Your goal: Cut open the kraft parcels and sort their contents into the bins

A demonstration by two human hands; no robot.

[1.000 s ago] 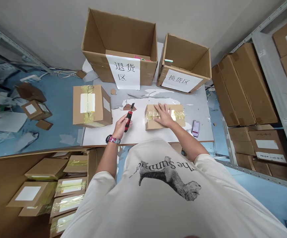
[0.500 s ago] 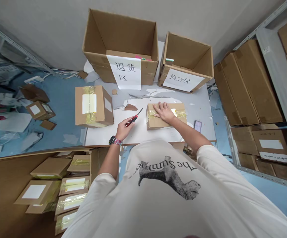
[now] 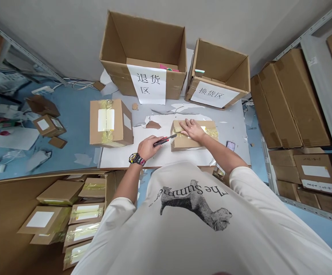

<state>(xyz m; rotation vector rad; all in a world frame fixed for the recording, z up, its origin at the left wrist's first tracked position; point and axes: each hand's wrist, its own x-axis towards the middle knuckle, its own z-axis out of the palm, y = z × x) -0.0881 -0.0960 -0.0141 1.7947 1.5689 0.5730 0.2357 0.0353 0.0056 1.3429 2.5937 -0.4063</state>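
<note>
My left hand (image 3: 149,147) is wrapped round a red and black utility knife (image 3: 161,141). Its blade points right and reaches the left end of a taped cardboard box (image 3: 184,143); whether it cuts in I cannot tell. Yellowish clear tape runs along the box's top, which also bears a white label partly covered by my right hand (image 3: 193,130). That hand lies flat on top of the box, fingers stretched out. A larger taped carton (image 3: 126,131) with white labels stands on the table to the left of my left hand.
Two open cartons with paper signs, a large one (image 3: 115,74) and a smaller one (image 3: 243,93), stand at the table's back. A phone-like object (image 3: 230,145) lies right of the box. Torn cardboard (image 3: 153,125) lies behind the knife. Several parcels (image 3: 59,192) fill a big carton at lower left.
My left hand has moved right and turned the knife, bringing its blade from above the table to the box's left end. My right hand stays on the box. The view has shifted slightly.
</note>
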